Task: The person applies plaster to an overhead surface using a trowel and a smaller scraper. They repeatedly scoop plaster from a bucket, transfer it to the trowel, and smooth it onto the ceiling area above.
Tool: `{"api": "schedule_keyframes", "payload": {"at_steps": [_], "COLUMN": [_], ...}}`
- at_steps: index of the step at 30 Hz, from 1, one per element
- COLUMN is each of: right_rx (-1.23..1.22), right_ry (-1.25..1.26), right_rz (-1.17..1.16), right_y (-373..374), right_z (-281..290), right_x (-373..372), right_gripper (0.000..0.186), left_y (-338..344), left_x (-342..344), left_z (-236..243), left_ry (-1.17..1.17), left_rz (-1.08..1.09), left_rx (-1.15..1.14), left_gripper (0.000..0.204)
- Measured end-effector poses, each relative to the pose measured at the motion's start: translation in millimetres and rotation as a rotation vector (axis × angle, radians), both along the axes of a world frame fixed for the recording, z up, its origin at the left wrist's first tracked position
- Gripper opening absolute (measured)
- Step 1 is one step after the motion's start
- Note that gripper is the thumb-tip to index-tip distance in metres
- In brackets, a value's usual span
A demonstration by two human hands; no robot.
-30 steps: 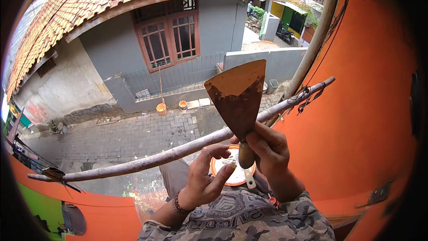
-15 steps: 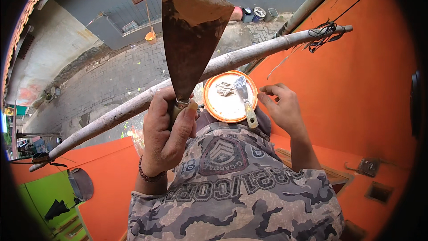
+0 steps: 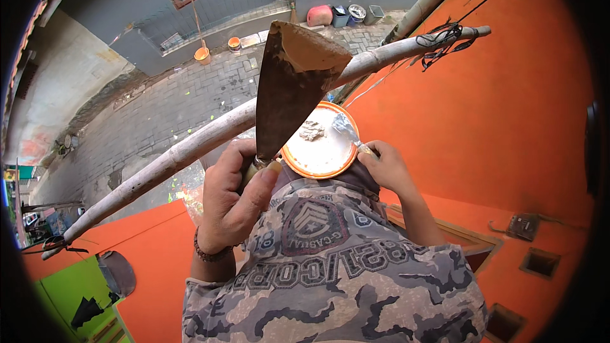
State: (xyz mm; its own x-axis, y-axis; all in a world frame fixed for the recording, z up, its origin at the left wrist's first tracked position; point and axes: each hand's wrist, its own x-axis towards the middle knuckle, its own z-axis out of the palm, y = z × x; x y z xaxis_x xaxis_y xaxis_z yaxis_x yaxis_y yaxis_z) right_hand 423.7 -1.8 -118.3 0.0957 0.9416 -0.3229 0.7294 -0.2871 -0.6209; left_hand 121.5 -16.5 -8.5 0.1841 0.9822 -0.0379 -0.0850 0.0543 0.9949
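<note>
My left hand (image 3: 230,200) is closed round the handle of a wide putty knife (image 3: 286,92). Its broad dark blade points up and away from me, with a pale brown crust along the end. To the right, the fingers of my right hand (image 3: 387,170) grip the handle of a smaller putty knife (image 3: 344,126). Grey-white paste coats that blade, which rests over a round orange-rimmed tub (image 3: 302,170) in front of my waist. White filler covers the inside of the tub, and a rough lump of paste (image 3: 311,130) sits on it.
A bamboo pole (image 3: 171,159) crosses beyond the tub, tied with dark cord (image 3: 443,41) at its right end. An orange wall (image 3: 495,121) rises on the right. Well below lies a paved lane (image 3: 171,105), with an orange bucket (image 3: 202,56) and several bins by the far wall.
My right hand has moved left and taken hold of the small putty knife's handle. The wide putty knife in my left hand has shifted lower and slightly right in view.
</note>
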Motion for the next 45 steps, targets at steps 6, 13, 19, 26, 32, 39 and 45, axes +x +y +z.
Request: {"api": "schedule_keyframes", "payload": {"at_steps": [6, 13, 19, 26, 32, 39, 45], "right_rx": [-0.183, 0.390, 0.450, 0.458, 0.566, 0.615, 0.624], "right_ry": [0.430, 0.674, 0.547, 0.554, 0.573, 0.474, 0.415], "right_rz": [0.006, 0.097, 0.247, 0.274, 0.262, 0.273, 0.299], "right_y": [-7.5, -11.3, 4.2, -0.7, 3.2, 10.4, 13.7], "right_z": [90.3, 131.0, 146.7, 136.5, 137.1, 147.4, 152.1], "right_x": [55.4, 24.8, 11.2, -13.7, -11.1, -7.6, -3.4], "right_gripper": [0.038, 0.046, 0.043, 0.039, 0.037, 0.039, 0.042], "left_y": [-2.3, 0.1, -3.8, -6.5, -2.8, -3.0, -3.3], "left_x": [1.8, -9.7, -17.1, 3.0, 1.8, 2.5, 0.1], "left_z": [-1.7, -14.4, -14.6, -20.5, -18.3, -12.1, -10.4], "left_ry": [-0.107, -0.089, -0.073, -0.077, -0.045, -0.035, 0.006], "left_rz": [0.019, -0.082, -0.081, -0.009, -0.044, -0.026, -0.051], "left_rx": [-0.030, -0.023, -0.019, 0.119, 0.115, 0.084, 0.126], "left_gripper": [0.030, 0.045, 0.045, 0.044, 0.045, 0.042, 0.044]}}
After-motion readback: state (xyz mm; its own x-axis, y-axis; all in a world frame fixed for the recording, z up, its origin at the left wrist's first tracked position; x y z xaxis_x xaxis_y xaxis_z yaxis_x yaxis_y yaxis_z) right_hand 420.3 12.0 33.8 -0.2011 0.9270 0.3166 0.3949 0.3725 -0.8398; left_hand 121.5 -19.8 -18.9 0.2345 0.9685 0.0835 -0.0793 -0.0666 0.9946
